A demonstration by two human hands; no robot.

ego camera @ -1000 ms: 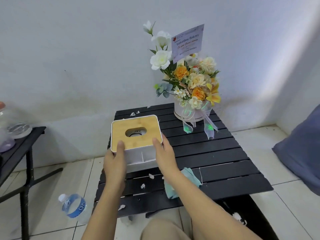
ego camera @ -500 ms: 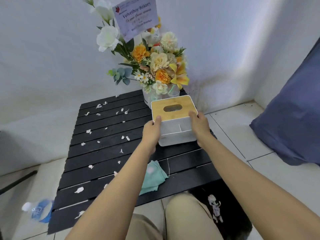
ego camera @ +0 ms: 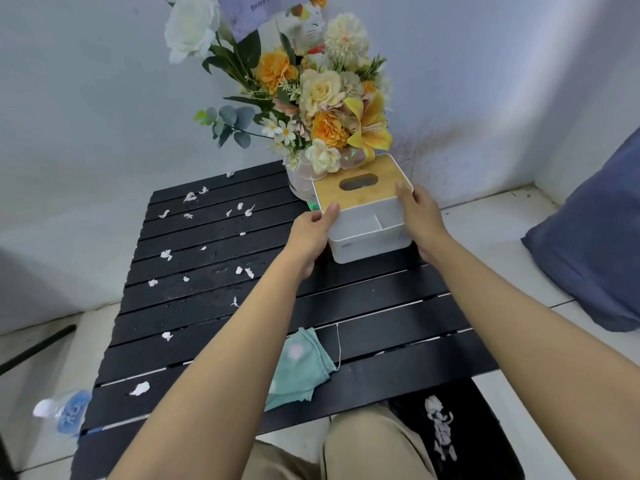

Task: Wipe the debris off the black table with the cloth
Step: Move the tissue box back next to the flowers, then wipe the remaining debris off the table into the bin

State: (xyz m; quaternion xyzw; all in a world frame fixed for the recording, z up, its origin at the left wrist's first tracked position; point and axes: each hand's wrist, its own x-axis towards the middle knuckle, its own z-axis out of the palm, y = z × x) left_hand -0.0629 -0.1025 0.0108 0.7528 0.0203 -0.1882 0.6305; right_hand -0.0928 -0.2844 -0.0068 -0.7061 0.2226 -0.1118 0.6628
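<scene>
One water bottle (ego camera: 64,412) lies on the floor off the 8 o'clock corner of the one black table (ego camera: 381,327). Roughly eighteen white scraps of debris (ego camera: 166,254) scatter over its left half, from 7 round to 12 o'clock. Open slats stretch from the centre to the 4 o'clock corner. One teal cloth (ego camera: 301,368) sits at 6 o'clock on the near edge, partly under my left forearm, in neither hand. My left hand (ego camera: 310,233) and right hand (ego camera: 420,220) clasp one white tissue box (ego camera: 367,220), one hand on each side. The box is at 1 o'clock by the right edge, close against one flower arrangement (ego camera: 311,98). One blue cushion (ego camera: 595,244) lies at 3 o'clock.
</scene>
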